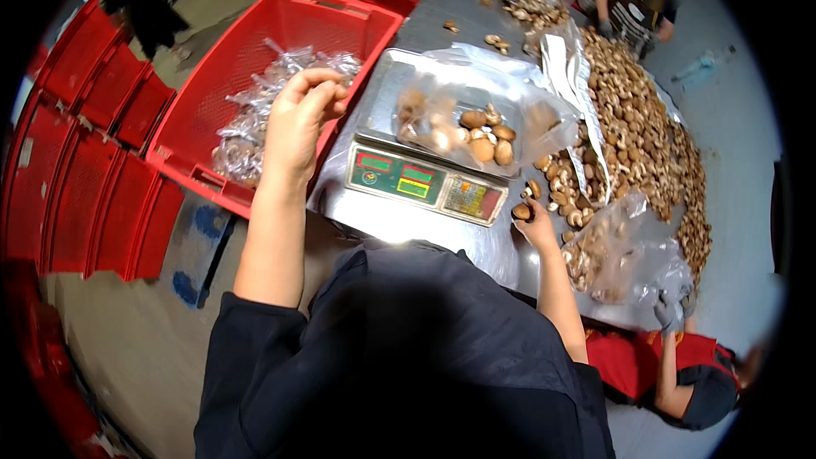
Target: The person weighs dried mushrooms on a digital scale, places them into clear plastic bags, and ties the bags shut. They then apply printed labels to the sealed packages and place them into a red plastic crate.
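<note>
My left hand [303, 118] is raised above a red plastic crate [213, 83], its fingers curled towards the thumb and no object visible in them. Knotted clear plastic bags [245, 131] lie inside that crate. At the table's near side, my right hand [540, 229] grips a brown-capped mushroom [521, 211]. Another mushroom [531, 189] lies just beyond its fingertips. Between my hands stands a digital scale [395, 175] with a green front panel. On its metal pan rests a clear plastic bag [542, 131], with several mushrooms [483, 150] seen in it.
A long heap of mushrooms [628, 111] covers the steel table's [427, 29] right side. Another filled clear bag [612, 261] lies near a gloved co-worker [676, 363]. A second person [628, 3] stands across the table. Stacked red crates [83, 172] are at left.
</note>
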Motion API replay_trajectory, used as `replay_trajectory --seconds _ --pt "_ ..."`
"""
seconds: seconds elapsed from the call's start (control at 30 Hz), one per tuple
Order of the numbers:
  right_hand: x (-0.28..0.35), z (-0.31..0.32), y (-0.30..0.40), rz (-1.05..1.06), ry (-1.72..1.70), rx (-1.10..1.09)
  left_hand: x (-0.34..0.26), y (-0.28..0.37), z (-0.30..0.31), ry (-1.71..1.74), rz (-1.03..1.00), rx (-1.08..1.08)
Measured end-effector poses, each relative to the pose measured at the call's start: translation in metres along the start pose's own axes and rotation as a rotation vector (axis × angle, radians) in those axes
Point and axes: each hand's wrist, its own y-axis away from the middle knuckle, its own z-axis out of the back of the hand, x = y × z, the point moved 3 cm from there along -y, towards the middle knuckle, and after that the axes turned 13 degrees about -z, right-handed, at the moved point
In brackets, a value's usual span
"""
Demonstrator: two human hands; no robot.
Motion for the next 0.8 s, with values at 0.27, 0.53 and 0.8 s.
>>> replay_trajectory --seconds 0.27,0.53,0.8 --pt "-0.004 0.003 0.020 -0.193 -0.164 -0.069 0.038 0.008 -0.019 -0.051 0.128 0.058" --pt "0.021 0.003 0.039 -0.203 -0.145 -0.347 0.060 0.037 -0.057 -0.183 0.152 0.275" --pt "0.039 -0.014 -0.006 -0.083 0.159 -0.254 0.110 0.105 -0.131 0.035 0.949 0.739"
